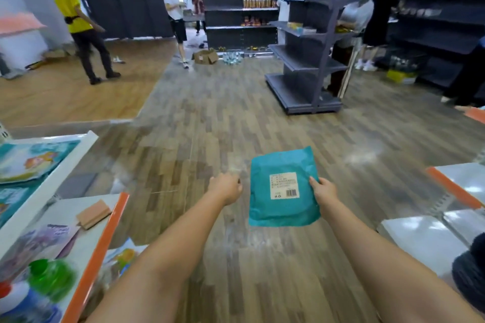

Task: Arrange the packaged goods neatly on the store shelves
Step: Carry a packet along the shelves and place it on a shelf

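At the lower left of the frame, a white shelf (86,231) with an orange edge strip carries a pink block (93,214), a purple pack (39,241), a blurred green cap (51,279) and a blue bottle (23,301). Above it, on a higher white shelf (60,173), lie teal picture packs (31,161). Farther up, at the upper left, a person in a yellow shirt (67,5) stands on the lighter wood floor.

Low in the middle, two bare forearms reach out over the grey plank floor (236,126). The left hand (227,187) has its fingers curled in and grips nothing, a little apart from the teal packet (283,189). That packet is held flat in the air above the floor, its white label (284,185) facing up. The right hand (324,190) pinches the packet's right edge, thumb on top; the other fingers are hidden beneath.

Up in the middle, a dark shelf wall (236,16) holds rows of bottles, with a cardboard box (206,56) on the floor before it. Right of centre stands a grey rack (312,68), with people just behind it. At the lower right, more white shelves (420,238) with an orange strip show.
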`<act>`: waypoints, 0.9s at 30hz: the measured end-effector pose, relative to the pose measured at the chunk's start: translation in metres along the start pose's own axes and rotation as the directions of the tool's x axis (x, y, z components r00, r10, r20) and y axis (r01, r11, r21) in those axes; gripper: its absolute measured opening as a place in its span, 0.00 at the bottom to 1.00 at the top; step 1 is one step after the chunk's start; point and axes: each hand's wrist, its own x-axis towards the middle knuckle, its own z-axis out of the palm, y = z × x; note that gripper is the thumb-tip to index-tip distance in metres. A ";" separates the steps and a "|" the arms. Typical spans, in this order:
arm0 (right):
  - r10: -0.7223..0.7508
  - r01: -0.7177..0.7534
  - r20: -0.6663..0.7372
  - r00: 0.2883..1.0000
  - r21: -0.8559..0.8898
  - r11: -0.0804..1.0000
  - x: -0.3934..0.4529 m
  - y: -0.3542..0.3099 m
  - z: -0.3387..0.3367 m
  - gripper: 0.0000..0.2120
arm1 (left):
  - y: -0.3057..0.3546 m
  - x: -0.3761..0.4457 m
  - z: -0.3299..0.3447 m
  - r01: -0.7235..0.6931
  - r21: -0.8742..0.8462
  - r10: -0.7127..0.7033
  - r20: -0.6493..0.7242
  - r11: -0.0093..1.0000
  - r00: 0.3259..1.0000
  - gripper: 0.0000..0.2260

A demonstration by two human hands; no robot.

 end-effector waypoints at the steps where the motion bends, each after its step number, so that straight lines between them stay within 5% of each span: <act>1: -0.002 0.002 0.012 1.000 0.006 1.000 0.014 -0.009 0.004 0.11 | -0.001 0.013 -0.004 0.011 0.006 -0.011 -0.004 1.000 1.000 0.16; 14: -0.020 0.012 0.243 0.970 0.037 0.999 0.158 -0.087 0.097 0.14 | -0.038 0.143 -0.017 0.279 -0.059 -0.279 -0.001 0.959 0.960 0.17; 27: 0.044 -0.046 0.469 0.882 -0.009 0.999 0.206 -0.129 0.284 0.16 | -0.188 0.208 -0.037 0.463 -0.055 -0.460 0.053 0.885 0.886 0.18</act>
